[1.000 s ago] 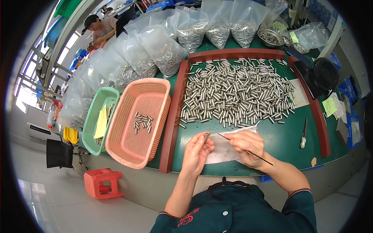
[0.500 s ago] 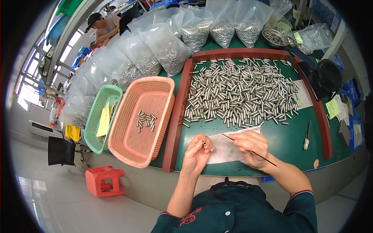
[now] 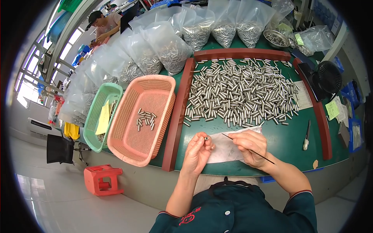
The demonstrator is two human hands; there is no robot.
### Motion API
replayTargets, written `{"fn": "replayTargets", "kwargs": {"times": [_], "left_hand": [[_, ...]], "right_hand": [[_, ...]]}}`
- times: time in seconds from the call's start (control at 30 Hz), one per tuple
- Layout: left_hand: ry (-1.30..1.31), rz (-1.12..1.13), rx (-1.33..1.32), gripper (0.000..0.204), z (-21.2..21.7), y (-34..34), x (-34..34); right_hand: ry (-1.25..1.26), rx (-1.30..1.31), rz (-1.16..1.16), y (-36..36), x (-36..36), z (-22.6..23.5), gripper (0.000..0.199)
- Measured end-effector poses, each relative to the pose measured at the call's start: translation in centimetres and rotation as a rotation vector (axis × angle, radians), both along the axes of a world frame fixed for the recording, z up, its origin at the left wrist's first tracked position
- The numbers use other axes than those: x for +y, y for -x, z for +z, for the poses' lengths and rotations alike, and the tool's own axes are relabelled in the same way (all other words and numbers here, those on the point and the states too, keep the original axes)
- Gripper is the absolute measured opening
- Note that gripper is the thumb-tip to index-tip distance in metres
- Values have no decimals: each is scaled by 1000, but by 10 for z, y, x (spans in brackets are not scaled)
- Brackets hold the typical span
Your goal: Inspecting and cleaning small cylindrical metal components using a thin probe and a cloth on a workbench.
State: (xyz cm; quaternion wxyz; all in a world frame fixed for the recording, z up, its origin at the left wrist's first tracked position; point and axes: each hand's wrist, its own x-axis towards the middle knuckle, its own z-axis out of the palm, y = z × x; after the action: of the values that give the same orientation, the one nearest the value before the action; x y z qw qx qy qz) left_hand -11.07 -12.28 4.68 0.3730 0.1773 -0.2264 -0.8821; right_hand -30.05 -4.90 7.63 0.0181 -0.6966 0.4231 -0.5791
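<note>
Between the fingertips of my left hand [image 3: 196,156] is a short metal tube [image 3: 206,138], its round open end showing. My right hand [image 3: 251,148] is closed around a thin dark rod [image 3: 269,159], whose tip points left toward the tube but stays apart from it. Below both hands lies a pale, stained cloth [image 3: 224,150] on the green table [image 3: 287,141]. Just beyond the hands spreads a wide pile of similar short metal tubes [image 3: 241,93].
Dark red bars [image 3: 179,124] frame the pile. At left, a pink basket [image 3: 165,128] holds several tubes beside a green basket [image 3: 91,132]. Filled plastic bags [image 3: 171,50] line the back. A dark-handled tool [image 3: 307,136] and black fan [image 3: 328,75] are at right.
My left hand has tilted the tube slightly, and it sits a little farther up. The right hand and the rod have barely shifted.
</note>
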Motion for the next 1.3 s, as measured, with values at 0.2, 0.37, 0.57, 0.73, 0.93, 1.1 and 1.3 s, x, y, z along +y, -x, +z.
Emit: {"fn": "replayTargets", "kwargs": {"times": [0.2,0.37,0.57,0.73,0.93,1.1,1.3], "left_hand": [[-6,22,-8,10,-1,0,1],[104,60,-185,17,1,4,8],[139,40,-235,19,0,3,8],[134,22,-251,18,1,3,8],[140,24,-276,16,3,4,8],[215,78,-352,15,4,11,13],[334,66,-478,12,8,16,17]], "right_hand": [[-11,0,3,0,1,0,10],[-2,12,-1,2,0,-1,10],[-2,9,-5,1,0,1,11],[11,2,-5,2,0,1,11],[4,9,-4,2,1,2,12],[8,13,-4,2,1,2,12],[-5,13,-11,3,1,0,11]]}}
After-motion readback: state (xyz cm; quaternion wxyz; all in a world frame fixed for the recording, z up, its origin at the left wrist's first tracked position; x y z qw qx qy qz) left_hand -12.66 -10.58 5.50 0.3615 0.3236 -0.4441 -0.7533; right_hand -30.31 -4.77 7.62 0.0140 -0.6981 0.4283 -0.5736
